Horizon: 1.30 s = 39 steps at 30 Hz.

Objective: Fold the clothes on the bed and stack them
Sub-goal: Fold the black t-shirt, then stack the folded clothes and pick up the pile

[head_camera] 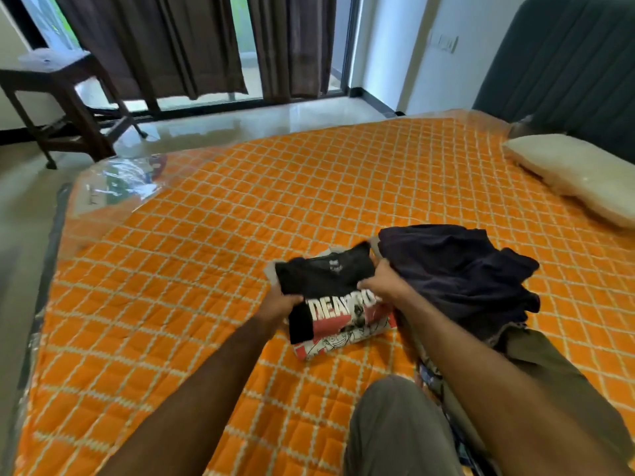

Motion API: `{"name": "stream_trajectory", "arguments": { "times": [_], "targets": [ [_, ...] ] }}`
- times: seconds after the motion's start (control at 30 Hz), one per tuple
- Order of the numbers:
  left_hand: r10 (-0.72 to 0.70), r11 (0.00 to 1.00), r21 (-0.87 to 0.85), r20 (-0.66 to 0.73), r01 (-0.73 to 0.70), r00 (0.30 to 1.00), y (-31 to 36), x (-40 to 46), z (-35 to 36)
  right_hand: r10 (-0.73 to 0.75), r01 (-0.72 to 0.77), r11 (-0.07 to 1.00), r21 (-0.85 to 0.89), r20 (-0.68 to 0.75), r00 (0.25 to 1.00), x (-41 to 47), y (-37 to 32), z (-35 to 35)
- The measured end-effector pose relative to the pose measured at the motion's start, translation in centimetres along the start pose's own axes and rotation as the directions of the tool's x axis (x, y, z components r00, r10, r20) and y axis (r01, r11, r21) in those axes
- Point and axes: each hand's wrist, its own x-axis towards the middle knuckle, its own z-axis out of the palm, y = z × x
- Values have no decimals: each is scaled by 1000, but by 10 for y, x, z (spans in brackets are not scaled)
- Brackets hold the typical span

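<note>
At frame centre, two hands, left (281, 305) and right (382, 282), each grip one folded black printed T-shirt (326, 280) atop a small stack on the orange quilted bed (206, 252). One unfolded dark navy garment heap (457, 269) lies right of it; one cream pillow (577, 173) sits upper right.

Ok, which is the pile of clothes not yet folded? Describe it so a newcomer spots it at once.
Start from the orange quilted bed and find the white pillow on its right side. Nearer the camera than the pillow lies a crumpled dark navy heap, just right of the right hand. Unlike the black printed shirt both hands hold, it is loose, plain and rumpled.
</note>
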Motion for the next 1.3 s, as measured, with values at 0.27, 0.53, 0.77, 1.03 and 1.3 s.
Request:
{"name": "stream_trajectory", "arguments": {
  "times": [0.27, 0.53, 0.77, 1.03, 1.3],
  "targets": [
    [-54, 973, 198, -299, 117, 953, -44, 38, 4, 140, -139, 987, 82, -15, 990, 25, 39, 29],
    [-186, 953, -226, 79, 200, 979, -20, 2, -3, 262, -355, 893, 276, 322, 910, 12, 30, 17],
    [-93, 890, -438, 94, 125, 991, 7, -14, -78, 19, -212, 893, 396, 437, 899, -5, -59, 47],
    [5, 830, -544, -213, -122, 977, 87, -17, -306, -212, -73, 905, 419, 593, 776, 36, -295, 164],
    [-14, 758, -582, -467, -295, 884, 163, -133, -531, -312, 106, 941, 321, 705, 637, -47, -544, 270]
  ]
}}
